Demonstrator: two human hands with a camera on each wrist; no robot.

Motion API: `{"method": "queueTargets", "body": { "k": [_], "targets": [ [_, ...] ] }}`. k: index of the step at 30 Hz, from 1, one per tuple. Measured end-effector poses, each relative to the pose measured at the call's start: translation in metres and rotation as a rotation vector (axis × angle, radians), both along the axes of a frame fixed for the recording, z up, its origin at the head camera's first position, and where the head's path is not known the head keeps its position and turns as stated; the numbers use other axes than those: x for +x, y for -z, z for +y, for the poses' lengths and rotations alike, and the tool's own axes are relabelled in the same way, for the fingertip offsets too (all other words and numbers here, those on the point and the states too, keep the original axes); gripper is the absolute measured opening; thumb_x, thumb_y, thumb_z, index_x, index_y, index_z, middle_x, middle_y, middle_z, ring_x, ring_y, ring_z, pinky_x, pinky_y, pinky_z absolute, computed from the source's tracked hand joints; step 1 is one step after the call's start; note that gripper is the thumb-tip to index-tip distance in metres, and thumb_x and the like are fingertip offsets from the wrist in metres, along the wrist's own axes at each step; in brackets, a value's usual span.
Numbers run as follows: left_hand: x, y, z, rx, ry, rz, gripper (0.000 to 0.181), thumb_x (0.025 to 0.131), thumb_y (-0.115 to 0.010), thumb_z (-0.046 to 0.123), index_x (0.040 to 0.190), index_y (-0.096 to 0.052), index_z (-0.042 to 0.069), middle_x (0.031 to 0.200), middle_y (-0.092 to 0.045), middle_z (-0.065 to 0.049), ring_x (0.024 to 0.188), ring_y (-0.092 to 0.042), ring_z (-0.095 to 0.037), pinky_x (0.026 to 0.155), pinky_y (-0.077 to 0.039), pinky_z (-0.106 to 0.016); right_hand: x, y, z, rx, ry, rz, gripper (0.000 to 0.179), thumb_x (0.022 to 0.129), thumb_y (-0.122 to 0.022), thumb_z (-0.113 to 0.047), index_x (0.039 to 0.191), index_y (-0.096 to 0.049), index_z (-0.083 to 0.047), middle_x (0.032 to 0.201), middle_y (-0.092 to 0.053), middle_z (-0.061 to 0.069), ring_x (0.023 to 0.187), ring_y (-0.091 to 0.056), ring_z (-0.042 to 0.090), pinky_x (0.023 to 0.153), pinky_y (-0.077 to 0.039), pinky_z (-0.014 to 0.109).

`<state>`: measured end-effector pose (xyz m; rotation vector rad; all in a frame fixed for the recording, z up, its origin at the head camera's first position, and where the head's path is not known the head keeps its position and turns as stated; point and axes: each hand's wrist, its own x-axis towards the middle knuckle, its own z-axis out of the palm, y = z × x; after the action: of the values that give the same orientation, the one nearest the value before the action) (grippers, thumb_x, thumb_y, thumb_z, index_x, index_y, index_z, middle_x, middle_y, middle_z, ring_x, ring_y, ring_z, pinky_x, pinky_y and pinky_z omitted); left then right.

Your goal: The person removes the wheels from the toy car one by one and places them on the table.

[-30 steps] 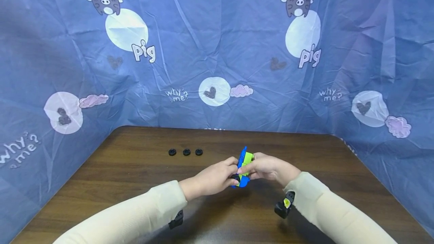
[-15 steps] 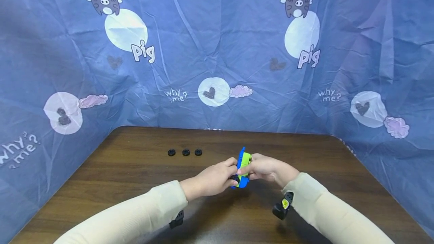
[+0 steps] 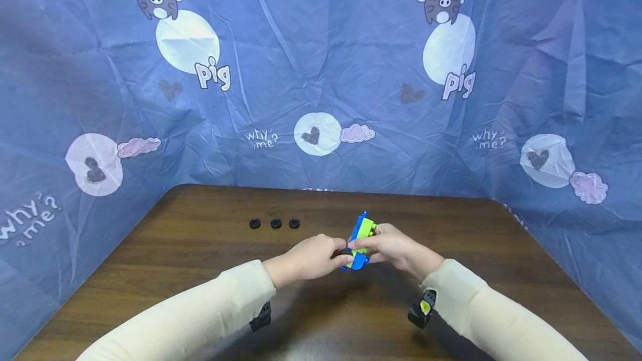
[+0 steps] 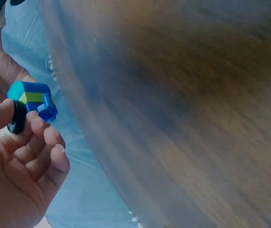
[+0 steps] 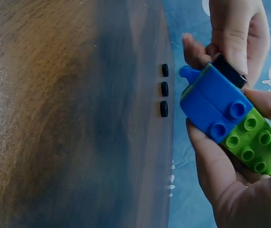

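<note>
A toy of blue and lime-green studded building blocks (image 3: pixel 362 232) is held above the table, tilted, its far end leaning right in the head view. My right hand (image 3: pixel 398 247) grips it from the right, thumb on one side and fingers on the other; the studs (image 5: pixel 247 153) show in the right wrist view. A black toy wheel (image 5: pixel 229 71) stands against the side of the blue end. My left hand (image 3: pixel 312 258) pinches this wheel between thumb and fingers, as the left wrist view also shows. Whether the wheel is seated on an axle is hidden.
Three more black wheels (image 3: pixel 276 223) lie in a row on the brown wooden table (image 3: pixel 200 255), left of and beyond the hands. A blue printed cloth (image 3: pixel 321 60) hangs behind the table and along its sides.
Both hands and the block toy have shifted slightly away from the body, and the toy leans more to the right. My left thumb and fingers have changed their hold around the wheel.
</note>
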<state>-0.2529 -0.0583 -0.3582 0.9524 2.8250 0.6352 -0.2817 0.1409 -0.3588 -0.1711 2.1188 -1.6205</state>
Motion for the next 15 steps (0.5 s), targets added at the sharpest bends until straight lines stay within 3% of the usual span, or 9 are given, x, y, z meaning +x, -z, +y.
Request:
{"method": "queueTargets", "body": {
  "k": [4, 11, 15],
  "targets": [
    [-0.0025, 0.0005, -0.0031, 0.044, 0.026, -0.032, 0.025, 0.098, -0.056, 0.037, 0.085, -0.061, 0.016, 0.060, -0.046, 0.009, 0.051, -0.037, -0.005, 0.048, -0.032, -0.019, 0.0026, 0.0009, -0.0026, 0.018, 0.054, 0.012, 0.040, 0.084, -0.075, -0.021, 0.109, -0.060, 0.007, 0.090, -0.069, 0.009, 0.076, -0.069, 0.016, 0.081, -0.059, 0.037],
    [-0.0007, 0.0046, -0.0023, 0.143, 0.022, 0.115, 0.025, 0.095, -0.063, 0.030, 0.075, -0.059, 0.016, 0.056, -0.044, 0.011, 0.049, -0.036, -0.003, 0.047, -0.030, -0.017, 0.0033, 0.0041, -0.0064, -0.039, 0.131, 0.063, 0.031, 0.082, -0.076, -0.012, 0.101, -0.062, 0.009, 0.079, -0.070, 0.006, 0.073, -0.070, 0.017, 0.073, -0.061, 0.035],
    [0.0031, 0.0062, 0.0003, 0.178, -0.024, 0.137, 0.025, 0.094, -0.065, 0.028, 0.073, -0.059, 0.016, 0.054, -0.044, 0.010, 0.048, -0.035, -0.003, 0.046, -0.029, -0.017, 0.0030, 0.0038, -0.0076, -0.049, 0.160, 0.071, 0.030, 0.081, -0.076, -0.010, 0.100, -0.063, 0.010, 0.077, -0.071, 0.006, 0.072, -0.070, 0.017, 0.073, -0.061, 0.036]
  ]
}}
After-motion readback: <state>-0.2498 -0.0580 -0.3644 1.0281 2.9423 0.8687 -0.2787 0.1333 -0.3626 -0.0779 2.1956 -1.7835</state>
